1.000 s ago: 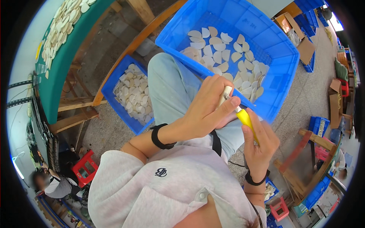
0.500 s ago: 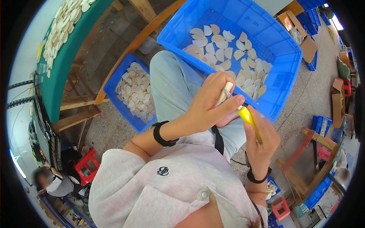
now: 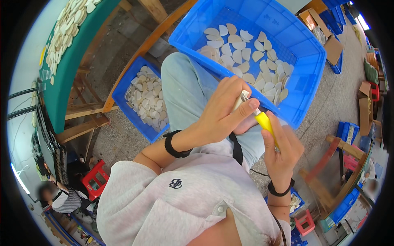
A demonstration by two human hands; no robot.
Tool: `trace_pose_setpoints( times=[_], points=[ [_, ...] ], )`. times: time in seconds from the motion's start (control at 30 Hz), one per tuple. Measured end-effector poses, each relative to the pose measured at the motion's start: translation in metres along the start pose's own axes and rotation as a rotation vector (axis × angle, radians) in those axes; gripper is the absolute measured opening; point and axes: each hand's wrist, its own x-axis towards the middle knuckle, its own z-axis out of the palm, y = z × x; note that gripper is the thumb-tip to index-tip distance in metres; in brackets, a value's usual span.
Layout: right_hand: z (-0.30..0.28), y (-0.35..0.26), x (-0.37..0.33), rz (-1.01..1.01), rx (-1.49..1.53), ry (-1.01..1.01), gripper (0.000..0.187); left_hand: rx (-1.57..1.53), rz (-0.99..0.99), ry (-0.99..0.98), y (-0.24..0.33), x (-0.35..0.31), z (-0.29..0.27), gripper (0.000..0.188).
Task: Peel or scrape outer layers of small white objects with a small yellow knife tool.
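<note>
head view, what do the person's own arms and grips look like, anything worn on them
The left grip and right grip are ungloved hands. A black wristband circles the left wrist; another black band circles the right. The left sleeve is short, loose and pale heathered grey.

Pieces point(image 3: 67, 35) lie heaped along the green table point(image 3: 60, 100) at upper left; the speckled grey floor point(image 3: 108, 139) bears a small bin point(image 3: 122, 101) and, at lower left, a red stool point(image 3: 88, 180).

white piece point(image 3: 237, 103) mostly hidden by left hand point(image 3: 225, 108), yellow tool point(image 3: 264, 121) partly covered by right hand point(image 3: 286, 149), big tub point(image 3: 305, 76) cut off at top, co-worker's head point(image 3: 46, 192) blurred
</note>
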Motion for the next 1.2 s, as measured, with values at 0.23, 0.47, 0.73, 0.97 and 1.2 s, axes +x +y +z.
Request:
trace_pose_setpoints(
  times=[0.23, 0.47, 0.73, 0.97, 1.2],
  points=[
    [0.002, -0.005, -0.001, 0.065, -0.058, 0.022, 0.034, 0.141, 0.061, 0.056, -0.001, 0.001, 0.001, 0.029],
    [0.002, -0.003, 0.001, 0.223, 0.130, 0.135, 0.029, -0.960, -0.428, -0.076, 0.003, 0.005, -0.002, 0.033],
    [0.000, -0.001, 0.000, 0.239, 0.202, 0.141, 0.028, -1.408, -0.517, -0.273, -0.009, 0.008, -0.003, 0.043],
    [-0.001, -0.003, 0.004, 0.189, 0.213, 0.055, 0.031, -1.382, -0.536, -0.246, -0.001, 0.009, -0.006, 0.054],
    [-0.001, -0.003, 0.003, 0.084, 0.118, -0.026, 0.035, -0.620, -0.395, -0.093, 0.013, 0.006, 0.002, 0.026]
  ],
)
